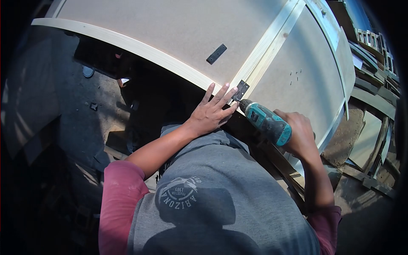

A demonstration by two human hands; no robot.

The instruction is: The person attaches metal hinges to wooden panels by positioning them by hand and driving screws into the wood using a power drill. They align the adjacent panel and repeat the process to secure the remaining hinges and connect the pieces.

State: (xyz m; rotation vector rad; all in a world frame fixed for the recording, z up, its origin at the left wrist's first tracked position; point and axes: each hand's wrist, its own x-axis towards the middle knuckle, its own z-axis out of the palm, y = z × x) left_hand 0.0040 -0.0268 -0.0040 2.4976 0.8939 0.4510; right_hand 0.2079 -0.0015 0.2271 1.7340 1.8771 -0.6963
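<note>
Nearest the camera, the person's grey shirt (221,204) filled the lower frame, both arms reaching forward over it. The right hand (302,135) was closed around the grip of a teal drill (267,122), fingers wrapped tight, with the chuck pointing at a small black hinge (241,89). The left hand (211,112) lay flat and spread, holding nothing, its fingertips pressing at the hinge's edge where the pale wood rail (140,49) met a crossing batten (272,40).

The hinge looked like thin stiff metal, light and prone to skating on smooth wood until fastened, so pinning it down flat at its edges, clear of the bit, seemed the sound hold. The drill appeared dense and front-heavy, best held by its handle as it was.

Farther on, a second black plate (216,54) lay loose on the big board (178,29), and a few small screws (295,75) were scattered beyond the batten. Stacked timber (374,46) stood at the far right.

The bit itself and any screw under it could not be made out. The trigger finger was hidden behind the drill, and the ground to the left was deep in shadow.
</note>
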